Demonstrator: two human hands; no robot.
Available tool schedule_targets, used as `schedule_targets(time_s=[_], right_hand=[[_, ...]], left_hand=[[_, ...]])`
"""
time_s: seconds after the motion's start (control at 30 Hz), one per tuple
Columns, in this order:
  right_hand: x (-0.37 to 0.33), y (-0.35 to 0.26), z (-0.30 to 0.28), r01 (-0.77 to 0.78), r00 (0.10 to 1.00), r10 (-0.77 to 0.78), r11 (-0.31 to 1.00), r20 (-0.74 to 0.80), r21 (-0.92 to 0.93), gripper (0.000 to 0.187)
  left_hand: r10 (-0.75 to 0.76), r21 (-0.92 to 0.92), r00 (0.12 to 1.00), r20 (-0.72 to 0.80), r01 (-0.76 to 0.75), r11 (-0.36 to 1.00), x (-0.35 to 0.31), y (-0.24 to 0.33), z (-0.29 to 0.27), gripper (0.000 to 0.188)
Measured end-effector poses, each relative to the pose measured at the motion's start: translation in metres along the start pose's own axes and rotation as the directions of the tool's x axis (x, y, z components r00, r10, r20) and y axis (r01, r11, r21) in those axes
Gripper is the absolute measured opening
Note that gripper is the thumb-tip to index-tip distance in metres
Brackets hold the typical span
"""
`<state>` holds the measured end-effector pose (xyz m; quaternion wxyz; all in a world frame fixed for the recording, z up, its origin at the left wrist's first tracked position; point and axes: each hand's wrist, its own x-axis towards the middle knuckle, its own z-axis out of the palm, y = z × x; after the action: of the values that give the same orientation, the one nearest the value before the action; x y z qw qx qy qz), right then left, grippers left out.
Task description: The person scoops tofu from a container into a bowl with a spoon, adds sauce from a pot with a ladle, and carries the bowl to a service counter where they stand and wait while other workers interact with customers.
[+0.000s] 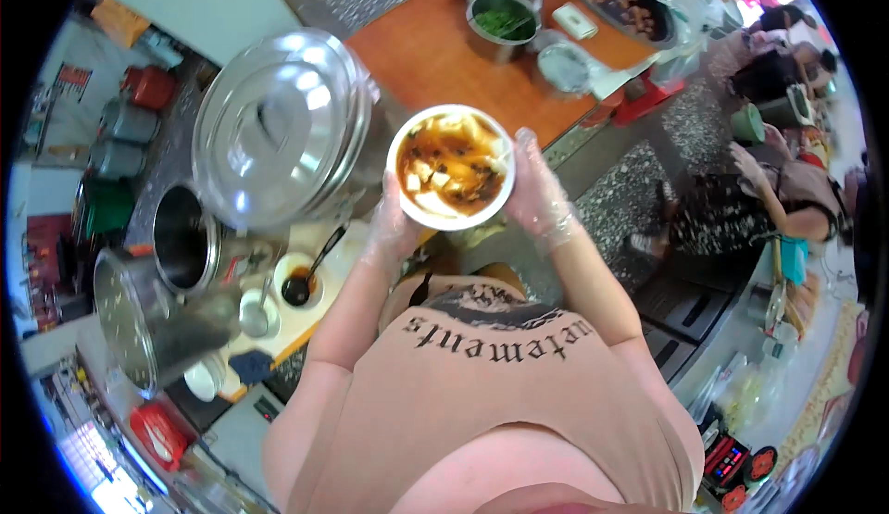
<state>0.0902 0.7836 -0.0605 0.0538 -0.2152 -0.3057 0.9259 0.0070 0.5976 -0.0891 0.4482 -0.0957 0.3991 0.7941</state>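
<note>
Between my hands is a round white bowl (452, 224), held level in front of my chest. Soft white tofu pieces in brown sauce (451, 177) with dark bits fill it nearly to the rim. My left hand (393, 221), in a clear plastic glove, grips the bowl's left side. On the opposite side, my right hand (540, 190) presses against the wall, gloved the same way. Both sets of fingers are partly hidden by the bowl and the glare on the plastic.
A large lidded metal pot (269, 125) stands at left, with an open steel pot (185, 236) below it. A bowl of dark sauce with a ladle (326, 249) is nearby. Ahead, an orange-brown table (417, 51) bears chopped greens (502, 23). Another person (787, 190) works at right.
</note>
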Motion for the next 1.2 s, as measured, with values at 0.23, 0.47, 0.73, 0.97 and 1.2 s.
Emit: schedule_targets(time_s=[0.23, 0.47, 0.73, 0.97, 1.2], right_hand=[[0.106, -0.039, -0.069, -0.078, 0.996, 0.08, 0.996, -0.027, 0.048, 0.057], [0.217, -0.019, -0.153, -0.072, 0.997, 0.074, 0.996, -0.031, 0.06, 0.053], [0.266, -0.03, -0.164, -0.272, 0.96, 0.267, 0.96, -0.09, -0.06, 0.054], [0.219, -0.068, -0.146, -0.248, 0.957, 0.11, 0.796, -0.27, -0.552, 0.067], [0.141, -0.059, -0.015, 0.405, 0.914, -0.014, 0.094, 0.406, -0.909, 0.064]], left_hand=[[0.069, 0.034, 0.997, 0.043, -0.07, 0.997, 0.135, -0.025, -0.015, 0.075], [0.071, -0.113, 0.992, -0.104, -0.083, 0.99, 0.226, -0.041, 0.003, 0.068], [0.246, -0.061, 0.88, -0.406, -0.294, 0.954, 0.27, -0.07, -0.024, 0.051], [0.918, 0.92, 0.127, 0.376, 0.069, -0.386, 0.136, 0.081, 0.081, 0.042], [0.943, 0.775, 0.327, -0.056, 0.61, -0.166, 0.035, 0.187, -0.044, 0.047]])
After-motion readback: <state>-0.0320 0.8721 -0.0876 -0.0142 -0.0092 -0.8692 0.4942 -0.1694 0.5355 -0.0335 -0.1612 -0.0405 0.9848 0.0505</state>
